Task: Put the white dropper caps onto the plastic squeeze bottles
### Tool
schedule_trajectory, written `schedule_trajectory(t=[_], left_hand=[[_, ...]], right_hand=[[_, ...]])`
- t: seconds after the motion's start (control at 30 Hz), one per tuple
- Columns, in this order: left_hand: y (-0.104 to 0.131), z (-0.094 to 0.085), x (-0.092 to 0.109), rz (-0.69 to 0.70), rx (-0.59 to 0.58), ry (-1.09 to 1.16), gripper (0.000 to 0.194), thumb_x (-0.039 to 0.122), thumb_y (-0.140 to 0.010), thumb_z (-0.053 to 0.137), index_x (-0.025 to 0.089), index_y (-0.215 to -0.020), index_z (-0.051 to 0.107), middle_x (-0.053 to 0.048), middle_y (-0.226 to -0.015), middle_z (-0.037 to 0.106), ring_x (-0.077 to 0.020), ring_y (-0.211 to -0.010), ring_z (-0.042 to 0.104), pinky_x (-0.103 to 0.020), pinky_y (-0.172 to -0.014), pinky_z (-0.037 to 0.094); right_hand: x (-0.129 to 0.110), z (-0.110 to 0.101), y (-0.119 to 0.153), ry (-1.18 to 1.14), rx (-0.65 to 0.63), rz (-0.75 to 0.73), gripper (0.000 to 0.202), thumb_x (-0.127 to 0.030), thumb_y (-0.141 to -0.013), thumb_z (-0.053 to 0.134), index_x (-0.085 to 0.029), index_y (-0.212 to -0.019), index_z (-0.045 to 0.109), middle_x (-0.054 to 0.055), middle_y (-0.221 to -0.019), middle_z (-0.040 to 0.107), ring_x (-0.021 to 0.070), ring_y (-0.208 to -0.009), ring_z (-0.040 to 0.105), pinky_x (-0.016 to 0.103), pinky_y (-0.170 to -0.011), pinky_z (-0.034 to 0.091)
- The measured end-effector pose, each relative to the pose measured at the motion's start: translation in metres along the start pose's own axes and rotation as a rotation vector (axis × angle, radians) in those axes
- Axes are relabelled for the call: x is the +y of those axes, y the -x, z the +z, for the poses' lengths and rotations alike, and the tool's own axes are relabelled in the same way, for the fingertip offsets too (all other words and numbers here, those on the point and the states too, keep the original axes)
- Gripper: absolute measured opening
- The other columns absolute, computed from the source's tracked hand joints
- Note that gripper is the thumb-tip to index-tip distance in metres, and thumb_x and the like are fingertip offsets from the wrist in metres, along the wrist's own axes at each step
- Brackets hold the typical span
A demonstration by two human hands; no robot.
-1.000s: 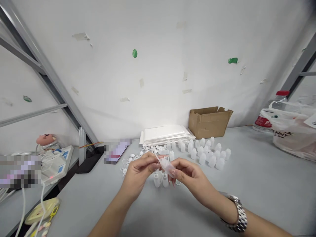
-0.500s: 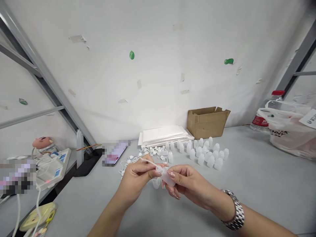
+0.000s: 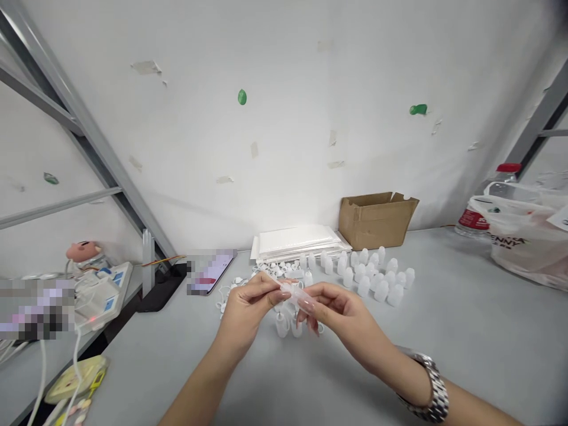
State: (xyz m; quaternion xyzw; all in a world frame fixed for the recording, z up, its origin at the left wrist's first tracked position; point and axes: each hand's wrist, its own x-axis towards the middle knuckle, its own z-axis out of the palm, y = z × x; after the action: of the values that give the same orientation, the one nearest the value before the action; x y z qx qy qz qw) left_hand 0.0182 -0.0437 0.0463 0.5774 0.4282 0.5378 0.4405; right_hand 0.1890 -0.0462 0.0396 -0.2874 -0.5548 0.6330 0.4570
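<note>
A small translucent plastic bottle (image 3: 300, 294) is held between my hands above the grey table, tilted with its neck toward the left. My right hand (image 3: 344, 310) grips its body between thumb and fingers. At the neck, my left hand (image 3: 248, 310) pinches a white cap with a strap (image 3: 276, 279), partly covered by the fingers. Just beneath the hands stand a couple of bottles with caps and loops (image 3: 282, 325). Behind my left hand lies a pile of loose white caps (image 3: 277, 269). Several uncapped bottles (image 3: 380, 290) stand to the right.
White padded envelopes (image 3: 297, 241) lie stacked against the wall beside a brown cardboard box (image 3: 377, 222). A phone (image 3: 213, 271) leans at the left. On the right are a plastic bag (image 3: 523, 236) and a red-capped bottle (image 3: 473, 220). A power strip (image 3: 106, 296) with cables sits far left.
The held bottle has tipped closer to level, and my right hand has risen slightly around it. The capped bottles beneath show more clearly. The whole view has shifted a little.
</note>
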Motion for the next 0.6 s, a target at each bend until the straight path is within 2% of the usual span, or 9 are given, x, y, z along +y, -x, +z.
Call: schedule_trajectory(t=[0.2,0.37,0.6], left_hand=[[0.0012,-0.0033,-0.0002,-0.005,-0.081,0.006,0.016,0.032,-0.066,0.07,0.022,-0.078,0.074,-0.005,-0.079,0.062,-0.0203,-0.086,0.057,-0.033,-0.077,0.049],[0.0038,-0.0014,0.0038,-0.01,-0.117,-0.038,0.009,0.031,-0.067,0.069,0.024,-0.07,0.074,-0.002,-0.073,0.058,-0.0203,-0.087,0.059,-0.034,-0.082,0.047],[0.0024,-0.0034,0.0065,0.002,-0.173,-0.082,0.008,0.026,-0.07,0.066,0.024,-0.066,0.073,0.0,-0.066,0.047,-0.0153,-0.075,0.058,-0.034,-0.084,0.047]], right_hand=[[0.0,0.0035,0.004,0.049,0.065,-0.06,0.021,-0.035,-0.068,0.069,-0.017,-0.074,0.058,-0.004,-0.057,0.053,0.0084,-0.052,0.048,0.023,-0.05,0.039],[0.002,0.0043,0.0054,0.053,0.077,-0.056,0.022,-0.036,-0.07,0.067,-0.016,-0.072,0.057,-0.003,-0.057,0.055,0.0081,-0.051,0.047,0.023,-0.05,0.038],[0.0032,0.0001,0.0018,0.074,0.027,-0.021,0.024,-0.038,-0.072,0.064,-0.014,-0.074,0.059,-0.001,-0.056,0.056,0.0081,-0.05,0.047,0.024,-0.05,0.039]])
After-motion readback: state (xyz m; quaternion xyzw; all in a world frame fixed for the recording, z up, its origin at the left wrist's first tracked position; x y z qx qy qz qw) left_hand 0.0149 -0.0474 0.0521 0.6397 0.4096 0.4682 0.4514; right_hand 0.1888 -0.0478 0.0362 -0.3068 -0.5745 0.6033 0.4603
